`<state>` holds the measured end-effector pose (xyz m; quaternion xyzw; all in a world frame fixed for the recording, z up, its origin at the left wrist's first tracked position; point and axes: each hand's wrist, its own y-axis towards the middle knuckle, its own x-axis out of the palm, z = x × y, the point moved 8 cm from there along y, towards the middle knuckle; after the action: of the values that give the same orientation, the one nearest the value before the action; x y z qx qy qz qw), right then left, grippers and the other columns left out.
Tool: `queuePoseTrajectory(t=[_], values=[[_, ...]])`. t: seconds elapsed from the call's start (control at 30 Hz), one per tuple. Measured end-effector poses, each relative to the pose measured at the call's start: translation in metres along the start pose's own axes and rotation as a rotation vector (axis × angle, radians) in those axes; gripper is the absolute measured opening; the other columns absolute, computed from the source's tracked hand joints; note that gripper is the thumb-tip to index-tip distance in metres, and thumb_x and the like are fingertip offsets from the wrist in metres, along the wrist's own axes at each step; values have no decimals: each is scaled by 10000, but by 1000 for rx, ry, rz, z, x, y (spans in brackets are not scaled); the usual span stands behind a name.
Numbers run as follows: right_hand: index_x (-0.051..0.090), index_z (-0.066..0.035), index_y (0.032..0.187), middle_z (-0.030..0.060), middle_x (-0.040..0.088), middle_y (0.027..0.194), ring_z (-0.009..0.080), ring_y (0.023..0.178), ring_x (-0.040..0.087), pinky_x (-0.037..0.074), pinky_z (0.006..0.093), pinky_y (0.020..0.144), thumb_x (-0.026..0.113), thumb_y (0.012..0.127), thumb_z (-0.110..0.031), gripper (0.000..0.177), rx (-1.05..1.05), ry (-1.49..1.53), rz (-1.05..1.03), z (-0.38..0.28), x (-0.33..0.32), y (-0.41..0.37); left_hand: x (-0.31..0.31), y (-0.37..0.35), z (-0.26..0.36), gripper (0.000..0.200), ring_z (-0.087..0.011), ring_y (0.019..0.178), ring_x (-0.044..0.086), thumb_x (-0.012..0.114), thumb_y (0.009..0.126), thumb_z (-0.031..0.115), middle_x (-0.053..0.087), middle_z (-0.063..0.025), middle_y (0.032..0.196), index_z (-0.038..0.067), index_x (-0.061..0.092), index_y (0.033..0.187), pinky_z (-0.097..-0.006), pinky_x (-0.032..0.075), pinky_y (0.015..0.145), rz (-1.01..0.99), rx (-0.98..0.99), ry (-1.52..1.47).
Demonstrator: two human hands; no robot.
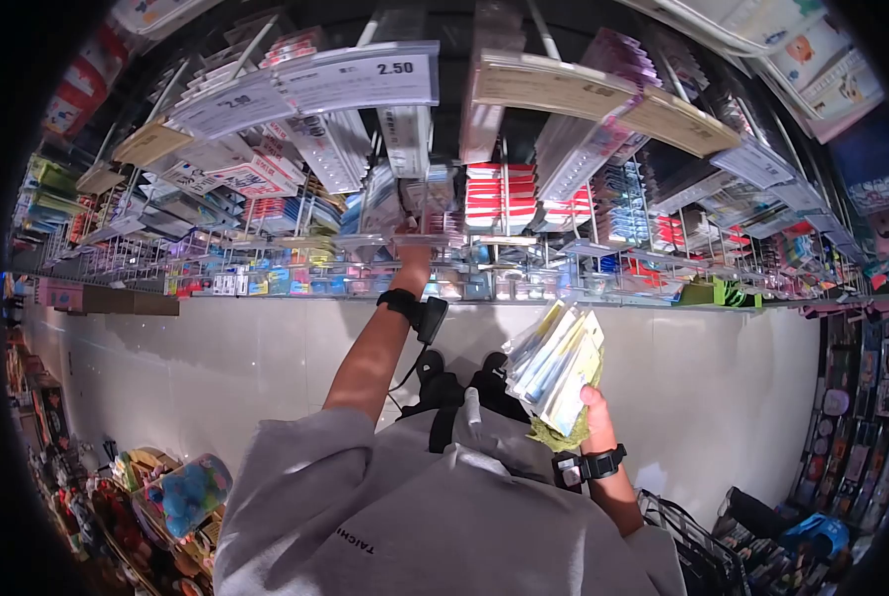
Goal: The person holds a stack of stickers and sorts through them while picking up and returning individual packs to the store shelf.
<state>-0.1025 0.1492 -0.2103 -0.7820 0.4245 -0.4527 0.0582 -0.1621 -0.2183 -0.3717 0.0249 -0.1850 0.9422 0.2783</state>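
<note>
Flat packets (556, 360) stand bunched in the right hand (596, 405) above the floor (703, 368); firm thumb pressure should keep them together. Left hand (411, 234) reaches near hanging red-and-white packs (484, 202), its grasp unclear; gentle movement suits.

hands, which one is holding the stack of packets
The right hand: it grips the fanned stack of packets over the pale floor, whereas the left hand is up at the display rack, partly hidden.
</note>
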Motion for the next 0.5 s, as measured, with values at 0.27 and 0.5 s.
queuePoseTrajectory(t=[0.27, 0.5], values=[[306, -10, 1225, 100, 485, 1087, 204, 963, 508, 447, 301, 786, 667, 614, -207, 737, -35, 17, -45, -7, 0, 5, 44, -180, 78, 232, -136, 777, 564, 492, 840, 196, 574, -55, 882, 28, 534, 994, -243, 448, 685, -780, -197, 269], [251, -37, 1265, 95, 437, 1150, 209, 1047, 445, 393, 308, 857, 646, 653, -141, 736, -72, -73, -71, -20, 24, 22, 78, -284, 197, 295, -189, 945, 500, 608, 742, 102, 457, -94, 1072, 44, 528, 1021, -236, 421, 747, -719, 647, 538]])
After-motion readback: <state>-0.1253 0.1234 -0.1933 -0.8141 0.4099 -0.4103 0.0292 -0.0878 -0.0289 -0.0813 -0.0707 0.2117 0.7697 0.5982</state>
